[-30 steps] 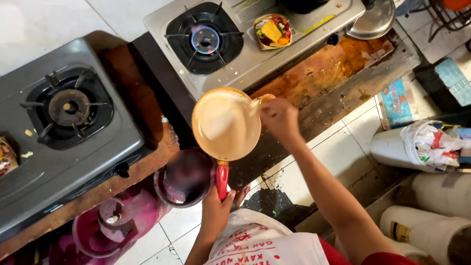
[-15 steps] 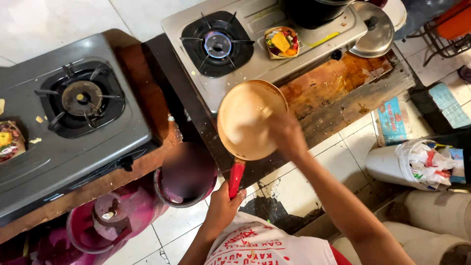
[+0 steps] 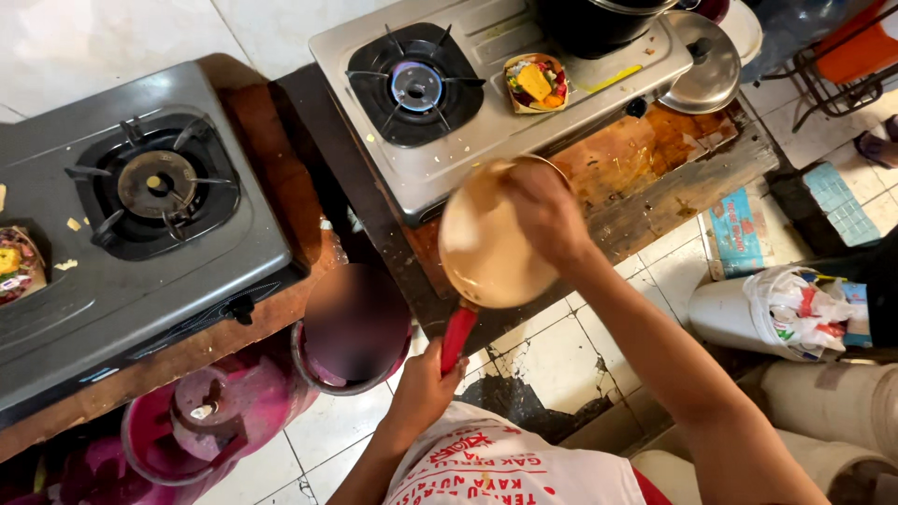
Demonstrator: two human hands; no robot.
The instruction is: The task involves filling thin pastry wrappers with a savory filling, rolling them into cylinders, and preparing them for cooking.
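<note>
**Pan in hand, just off the stove**

Head view, looking straight down: the left hand is wrapped tight around the red handle of a small frying pan, which sits in the air over the front edge of the wooden desk, just in front of the silver gas stove. The pan's inside is coated pale beige. The right hand is down inside the pan with fingers curled against its surface; can't tell if it's holding anything. The near burner is bare, and a little tray of colourful bits sits beside it. A second, darker stove is off to the left, with a pink gas cylinder below it on the tiled floor.
</note>
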